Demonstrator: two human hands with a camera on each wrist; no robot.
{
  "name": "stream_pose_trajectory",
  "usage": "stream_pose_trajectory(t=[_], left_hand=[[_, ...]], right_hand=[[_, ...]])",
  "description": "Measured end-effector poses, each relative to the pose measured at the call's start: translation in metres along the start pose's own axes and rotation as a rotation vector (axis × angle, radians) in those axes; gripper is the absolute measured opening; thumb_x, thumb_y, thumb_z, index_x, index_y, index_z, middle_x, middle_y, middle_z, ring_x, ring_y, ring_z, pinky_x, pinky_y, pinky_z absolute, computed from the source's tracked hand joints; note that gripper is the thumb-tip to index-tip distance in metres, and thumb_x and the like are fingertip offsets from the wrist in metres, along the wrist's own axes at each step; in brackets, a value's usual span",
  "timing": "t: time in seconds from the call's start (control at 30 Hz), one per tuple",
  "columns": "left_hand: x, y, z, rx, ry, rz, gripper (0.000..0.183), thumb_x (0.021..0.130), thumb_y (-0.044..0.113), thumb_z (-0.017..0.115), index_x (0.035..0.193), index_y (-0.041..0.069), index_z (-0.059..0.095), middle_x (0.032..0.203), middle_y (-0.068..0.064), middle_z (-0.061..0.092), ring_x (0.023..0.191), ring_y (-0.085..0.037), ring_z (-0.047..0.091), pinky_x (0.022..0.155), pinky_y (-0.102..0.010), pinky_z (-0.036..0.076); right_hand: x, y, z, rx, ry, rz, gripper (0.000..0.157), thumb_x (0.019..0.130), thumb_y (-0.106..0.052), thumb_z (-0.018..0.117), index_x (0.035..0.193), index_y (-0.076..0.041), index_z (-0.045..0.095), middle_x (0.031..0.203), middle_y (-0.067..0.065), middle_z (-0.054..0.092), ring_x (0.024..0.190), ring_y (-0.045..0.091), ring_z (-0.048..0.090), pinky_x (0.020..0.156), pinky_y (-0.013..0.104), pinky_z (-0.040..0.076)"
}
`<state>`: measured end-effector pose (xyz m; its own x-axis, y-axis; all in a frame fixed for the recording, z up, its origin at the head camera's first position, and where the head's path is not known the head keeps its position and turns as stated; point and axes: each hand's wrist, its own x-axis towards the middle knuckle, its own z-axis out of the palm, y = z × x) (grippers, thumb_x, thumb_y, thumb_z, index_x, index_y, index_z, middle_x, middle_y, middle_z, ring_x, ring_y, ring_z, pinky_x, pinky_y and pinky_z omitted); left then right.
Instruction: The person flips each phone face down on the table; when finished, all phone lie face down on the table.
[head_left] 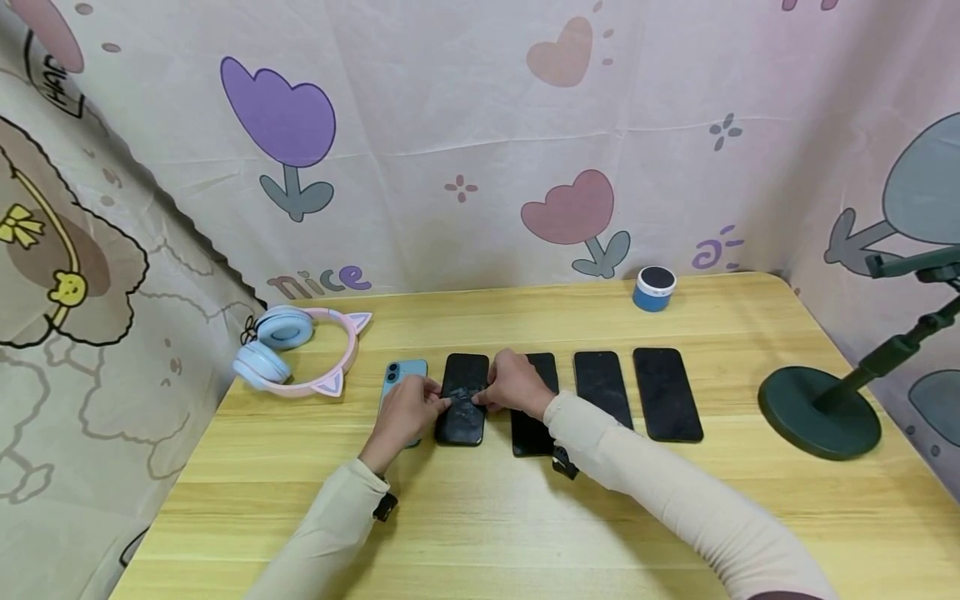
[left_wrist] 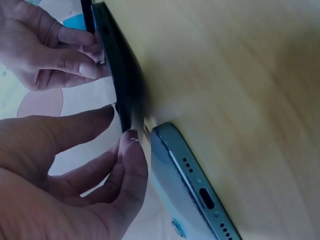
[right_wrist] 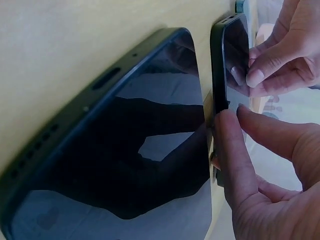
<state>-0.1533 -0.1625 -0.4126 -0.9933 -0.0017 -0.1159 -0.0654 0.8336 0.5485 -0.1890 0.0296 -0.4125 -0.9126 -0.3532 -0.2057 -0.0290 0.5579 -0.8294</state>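
Note:
A black phone [head_left: 467, 425] lies screen up on the wooden table, with reflections of the fingers on its glass. My left hand [head_left: 408, 410] pinches its left edge; in the left wrist view the thumb is at the screen side and the fingers [left_wrist: 134, 160] are at the edge. My right hand [head_left: 517, 385] pinches the opposite edge, its thumb and forefinger close together there in the right wrist view. A light blue phone [head_left: 414, 367] lies back up, partly hidden under my left hand. Another black phone [head_left: 531, 435] sits just right, partly covered by my right hand.
Two more black phones, one [head_left: 603, 385] beside the right forearm and one [head_left: 667, 396] farther right, continue the row. Cat-ear headphones [head_left: 348, 350] lie at the left, a small blue speaker [head_left: 654, 289] stands at the back, and a dark green stand [head_left: 819, 414] is at the right.

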Motion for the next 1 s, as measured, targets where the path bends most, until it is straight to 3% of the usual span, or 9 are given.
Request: stream_pose_trajectory(t=[0.23, 0.43, 0.8, 1.0], left_hand=[[-0.0028, -0.0004, 0.001, 0.009, 0.033, 0.039, 0.018, 0.089, 0.017, 0.08, 0.1, 0.003, 0.076, 0.082, 0.0, 0.069, 0.075, -0.014, 0.062, 0.069, -0.035, 0.051], [-0.0049, -0.001, 0.0014, -0.001, 0.02, 0.033, 0.019, 0.091, 0.014, 0.077, 0.106, 0.002, 0.075, 0.088, -0.002, 0.07, 0.079, -0.016, 0.063, 0.073, -0.038, 0.052], [-0.0078, -0.0024, -0.0028, -0.081, 0.009, 0.034, 0.022, 0.094, 0.009, 0.073, 0.114, -0.001, 0.073, 0.095, -0.005, 0.072, 0.087, -0.019, 0.067, 0.077, -0.039, 0.054], [-0.0095, -0.0049, -0.0061, -0.141, 0.006, 0.011, 0.024, 0.095, 0.009, 0.071, 0.117, -0.001, 0.072, 0.102, -0.009, 0.072, 0.092, -0.022, 0.069, 0.078, -0.039, 0.056]], right_hand=[[0.0006, 0.0008, -0.0009, 0.003, -0.005, -0.005, 0.026, 0.082, -0.011, 0.086, 0.068, 0.006, 0.072, 0.062, 0.014, 0.07, 0.061, 0.022, 0.073, 0.054, 0.024, 0.053], [0.0009, 0.0, -0.0003, -0.001, -0.006, 0.0, 0.027, 0.082, -0.011, 0.086, 0.067, 0.006, 0.071, 0.062, 0.014, 0.07, 0.061, 0.022, 0.073, 0.053, 0.023, 0.052], [-0.0005, -0.0004, 0.0013, 0.015, 0.003, -0.023, 0.034, 0.081, -0.011, 0.087, 0.059, 0.002, 0.064, 0.06, 0.016, 0.068, 0.06, 0.023, 0.072, 0.046, 0.02, 0.042], [-0.001, -0.0014, 0.0039, 0.03, 0.008, -0.029, 0.036, 0.081, -0.01, 0.087, 0.057, -0.001, 0.062, 0.059, 0.015, 0.067, 0.058, 0.022, 0.071, 0.046, 0.021, 0.043]])
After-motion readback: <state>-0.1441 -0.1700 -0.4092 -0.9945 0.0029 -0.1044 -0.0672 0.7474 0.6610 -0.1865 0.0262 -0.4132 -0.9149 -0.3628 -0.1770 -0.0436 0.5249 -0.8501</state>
